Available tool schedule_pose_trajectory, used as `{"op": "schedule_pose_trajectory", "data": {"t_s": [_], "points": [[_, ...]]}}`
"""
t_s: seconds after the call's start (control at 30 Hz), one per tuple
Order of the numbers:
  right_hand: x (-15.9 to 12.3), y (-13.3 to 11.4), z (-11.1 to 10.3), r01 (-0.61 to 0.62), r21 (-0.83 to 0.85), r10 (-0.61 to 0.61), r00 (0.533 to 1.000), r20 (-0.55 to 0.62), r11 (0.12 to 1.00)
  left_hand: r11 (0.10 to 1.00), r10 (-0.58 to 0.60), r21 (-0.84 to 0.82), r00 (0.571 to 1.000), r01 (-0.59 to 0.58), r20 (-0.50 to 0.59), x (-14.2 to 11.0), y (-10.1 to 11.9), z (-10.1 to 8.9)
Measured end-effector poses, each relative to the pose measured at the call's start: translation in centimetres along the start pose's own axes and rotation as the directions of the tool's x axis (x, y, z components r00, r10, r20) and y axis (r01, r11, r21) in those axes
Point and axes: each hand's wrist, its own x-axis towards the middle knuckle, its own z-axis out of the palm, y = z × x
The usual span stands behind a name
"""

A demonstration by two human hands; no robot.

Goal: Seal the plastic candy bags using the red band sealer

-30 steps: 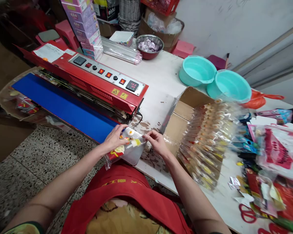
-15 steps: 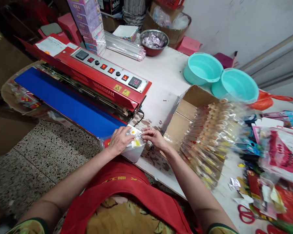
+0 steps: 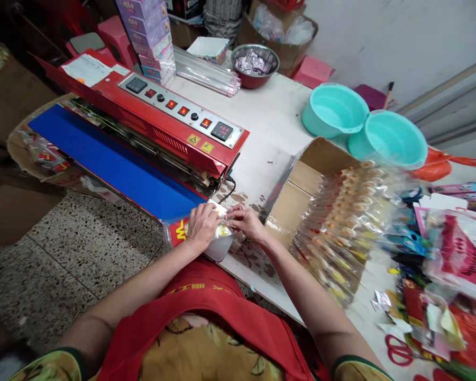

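In front of my apron, my left hand point(image 3: 203, 226) is curled over a clear plastic packet point(image 3: 177, 232) with a red and yellow printed part. My right hand point(image 3: 246, 221) pinches the packet's right end, thumb and fingertips together. Some white and yellow contents show between the hands, mostly hidden by the fingers. Beneath the packet, at the table edge, is a pale translucent plastic container point(image 3: 221, 247). Just beyond my hands lies the near end of the blue conveyor belt point(image 3: 122, 164) of a red sealing machine point(image 3: 150, 116), its switches and display lit.
Right of my hands, a cardboard box point(image 3: 293, 196) holds rows of filled clear packets point(image 3: 341, 227). Two turquoise basins point(image 3: 388, 140) and a metal bowl of sachets point(image 3: 254, 66) stand farther back. Red scissors point(image 3: 399, 349) lie among scraps at right. Stacked purple boxes point(image 3: 148, 32) rise behind the machine.
My left hand's fingers have curled in more over the packet, and more of its red and yellow print shows. My right hand keeps pinching the end. The view has shifted slightly.
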Motion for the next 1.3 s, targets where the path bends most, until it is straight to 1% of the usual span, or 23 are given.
{"op": "schedule_pose_trajectory", "data": {"t_s": [0.1, 0.2, 0.3, 0.4, 0.47, 0.63, 0.73, 0.83, 0.9, 1.0, 1.07, 1.13, 1.23, 1.3], "points": [[0.0, 0.4, 0.2, 0.041, -0.060, -0.043, 0.999, -0.032, 0.997, 0.997, 0.067, -0.038, 0.997, -0.069, -0.045, -0.8, -0.4, 0.0], [0.0, 0.8, 0.1, 0.081, -0.105, -0.086, 0.995, -0.044, 0.991, 0.991, 0.128, -0.020, 0.990, -0.130, -0.053, -2.1, -1.1, -0.3], [0.1, 1.0, 0.0, 0.101, -0.112, -0.107, 0.993, -0.045, 0.989, 0.986, 0.166, 0.000, 0.984, -0.167, -0.072, -3.3, -1.8, -0.4], [0.1, 1.1, 0.0, 0.104, -0.093, -0.110, 0.992, -0.060, 0.990, 0.982, 0.185, -0.011, 0.978, -0.187, -0.092, -3.9, -2.1, -0.3], [0.0, 1.2, 0.1, 0.093, -0.070, -0.097, 0.993, -0.062, 0.993, 0.981, 0.194, -0.001, 0.980, -0.195, -0.052, -4.0, -2.1, -0.4], [-0.2, 1.0, 0.3, 0.079, -0.055, -0.082, 0.994, -0.069, 0.995, 0.985, 0.170, 0.022, 0.980, -0.173, 0.108, -3.7, -1.7, -1.0], [-0.2, 0.7, 0.4, 0.085, -0.091, -0.091, 0.994, -0.063, 0.992, 0.989, 0.143, 0.008, 0.977, -0.146, 0.159, -3.3, -1.2, -1.2], [-0.5, 0.2, 0.3, 0.106, -0.133, -0.114, 0.992, -0.050, 0.985, 0.987, 0.148, 0.028, 0.970, -0.156, 0.193, -3.1, -0.8, -1.4], [-1.1, -0.2, 0.2, 0.098, -0.135, -0.110, 0.990, -0.090, 0.986, 0.984, 0.154, 0.052, 0.965, -0.169, 0.213, -3.0, -0.6, -1.6], [-2.3, -0.5, 0.4, 0.100, -0.178, -0.136, 0.970, -0.203, 0.979, 0.981, 0.163, 0.070, 0.960, -0.183, 0.228, -2.9, -0.6, -1.8], [-3.1, -0.1, 0.8, 0.091, -0.243, -0.156, 0.951, -0.266, 0.966, 0.980, 0.171, 0.060, 0.959, -0.188, 0.224, -2.9, -0.6, -1.8], [-3.7, 0.6, 1.4, 0.042, -0.262, -0.131, 0.934, -0.332, 0.964, 0.980, 0.174, 0.055, 0.960, -0.190, 0.219, -2.9, -0.6, -1.9], [-4.1, 1.6, 2.3, -0.017, -0.215, -0.078, 0.902, -0.425, 0.976, 0.980, 0.168, 0.062, 0.958, -0.187, 0.232, -2.7, -0.4, -2.1], [-4.3, 1.7, 2.7, -0.040, -0.159, -0.041, 0.878, -0.476, 0.987, 0.982, 0.168, 0.038, 0.954, -0.182, 0.247, -2.5, -0.5, -2.5]]}}
